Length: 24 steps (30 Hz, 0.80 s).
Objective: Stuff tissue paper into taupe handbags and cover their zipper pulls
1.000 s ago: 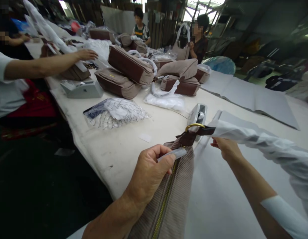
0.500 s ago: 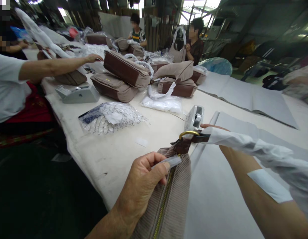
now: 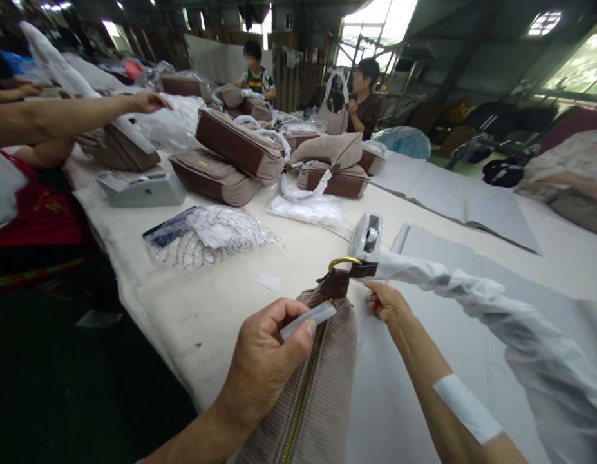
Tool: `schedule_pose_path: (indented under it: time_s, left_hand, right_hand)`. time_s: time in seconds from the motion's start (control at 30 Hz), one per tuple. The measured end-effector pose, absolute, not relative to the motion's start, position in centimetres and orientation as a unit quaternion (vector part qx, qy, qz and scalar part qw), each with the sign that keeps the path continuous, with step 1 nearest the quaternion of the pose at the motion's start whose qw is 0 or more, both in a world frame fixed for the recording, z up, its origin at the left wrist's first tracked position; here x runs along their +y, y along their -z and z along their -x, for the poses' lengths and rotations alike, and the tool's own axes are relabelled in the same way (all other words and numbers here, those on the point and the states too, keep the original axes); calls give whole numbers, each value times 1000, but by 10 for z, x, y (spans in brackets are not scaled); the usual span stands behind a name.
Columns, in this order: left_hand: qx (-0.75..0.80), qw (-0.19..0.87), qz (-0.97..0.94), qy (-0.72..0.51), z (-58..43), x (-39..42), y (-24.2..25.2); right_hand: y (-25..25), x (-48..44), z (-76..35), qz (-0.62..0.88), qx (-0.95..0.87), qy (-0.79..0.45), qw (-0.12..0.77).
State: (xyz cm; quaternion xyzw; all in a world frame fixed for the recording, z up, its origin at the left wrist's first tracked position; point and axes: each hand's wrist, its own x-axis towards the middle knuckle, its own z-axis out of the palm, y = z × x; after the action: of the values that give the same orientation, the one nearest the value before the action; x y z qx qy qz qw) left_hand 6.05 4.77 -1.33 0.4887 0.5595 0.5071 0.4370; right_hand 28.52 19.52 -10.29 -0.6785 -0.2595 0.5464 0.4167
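Note:
My left hand (image 3: 266, 354) is closed on the top of a taupe ribbed bag (image 3: 317, 393) with a gold zipper, pinching a small clear strip (image 3: 308, 320) between thumb and forefinger. A gold ring (image 3: 344, 263) joins the bag to a brown strap wrapped in white paper (image 3: 476, 296). My right hand (image 3: 388, 303) sits just right of the bag's corner, below the strap's bare end, with fingers curled; what they grip is hidden. A strip of white tape (image 3: 467, 407) sticks to my right forearm.
A grey tape dispenser (image 3: 368, 237) stands just behind the ring, another (image 3: 141, 189) at the left. A plastic packet (image 3: 206, 233), white wrapping (image 3: 308, 207) and stacked brown bags (image 3: 235, 151) lie beyond. Grey sheets (image 3: 462, 196) cover the right. Another person's arm (image 3: 76, 116) reaches in from the left; two people work at the far end.
My right hand has come back from under the wrapped strap to the bag's corner, now curled. The view shifted up and right; the left hand kept its hold.

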Motion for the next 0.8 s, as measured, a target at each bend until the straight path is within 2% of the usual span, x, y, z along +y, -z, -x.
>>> schedule_pose_path:
  time_s: [0.13,0.2,0.3,0.4,0.8]
  left_hand:
    - [540,100,-656,-518,-52,51,11]
    - [524,15,-675,-519,-53,52,14]
    - [516,-33,-679,-521,-62,52,19]
    - [494,-59,-688,-528,-71,47,21]
    - [456,-134,-656,-586,-78,42,15]
  right_hand:
    - [47,139,-285,626,-314,-589,403]
    - [11,110,-278,541,-415,-645,345]
    - [-33,84,-254,459,-505,-678,274]
    - [-55,82,-228,449,-527,-686,222]
    - [-73,90,-212,572,-525,-618,123]
